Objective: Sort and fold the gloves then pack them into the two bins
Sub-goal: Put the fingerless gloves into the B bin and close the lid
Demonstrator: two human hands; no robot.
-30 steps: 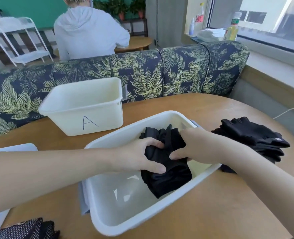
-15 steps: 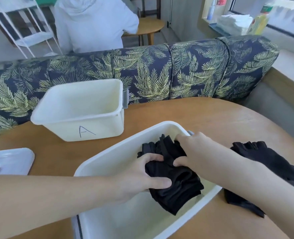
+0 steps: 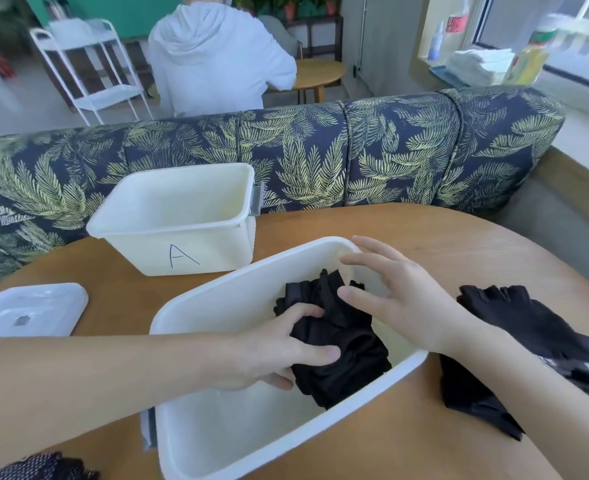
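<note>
1. Your left hand (image 3: 279, 351) is inside the near white bin (image 3: 217, 441), its grip closed on the folded black gloves (image 3: 338, 355), thumb on top
2. Your right hand (image 3: 400, 299) hovers above the same bin, grip wide, fingers spread and straight, holding nothing
3. The folded black gloves lie against the bin's right wall
4. A pile of black gloves (image 3: 528, 344) lies on the bench (image 3: 424, 233), just right of that bin
5. The bin marked "A" (image 3: 182, 220) stands behind, apart from the near bin
6. A white lid (image 3: 30, 310) lies at the left
</note>
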